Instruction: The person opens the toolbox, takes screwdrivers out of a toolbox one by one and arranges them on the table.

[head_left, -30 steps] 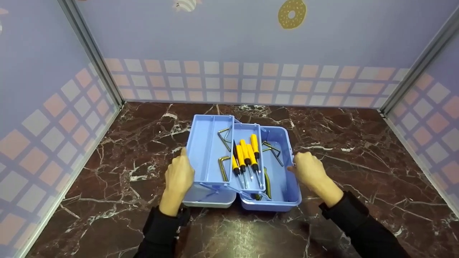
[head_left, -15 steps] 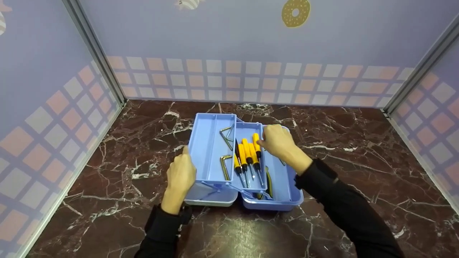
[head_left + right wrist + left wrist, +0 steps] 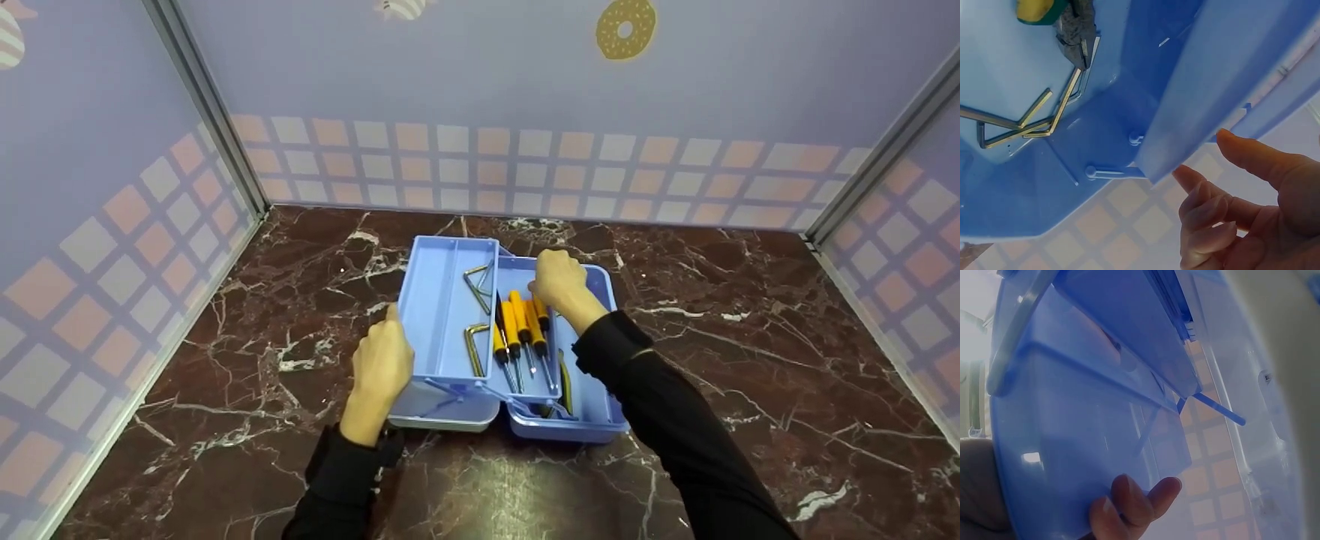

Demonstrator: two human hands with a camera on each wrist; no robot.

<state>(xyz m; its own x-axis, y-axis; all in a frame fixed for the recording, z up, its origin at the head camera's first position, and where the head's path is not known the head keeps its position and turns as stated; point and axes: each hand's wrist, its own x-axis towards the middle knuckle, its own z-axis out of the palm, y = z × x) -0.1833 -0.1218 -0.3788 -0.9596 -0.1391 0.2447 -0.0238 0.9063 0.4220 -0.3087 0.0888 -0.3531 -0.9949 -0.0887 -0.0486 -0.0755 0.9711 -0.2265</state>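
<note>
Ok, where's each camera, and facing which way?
Head: on the head, forward and down at the toolbox; left hand, right hand show.
Left wrist: on that wrist, close to the toolbox, toward checkered wall; left fingers show.
Right wrist: on that wrist, into the toolbox at hex keys; right fingers show.
Head and right wrist share right hand.

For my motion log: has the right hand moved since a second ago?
Yes: the right hand went left and away, from the toolbox's right rim to the screwdriver tray's far end.
</note>
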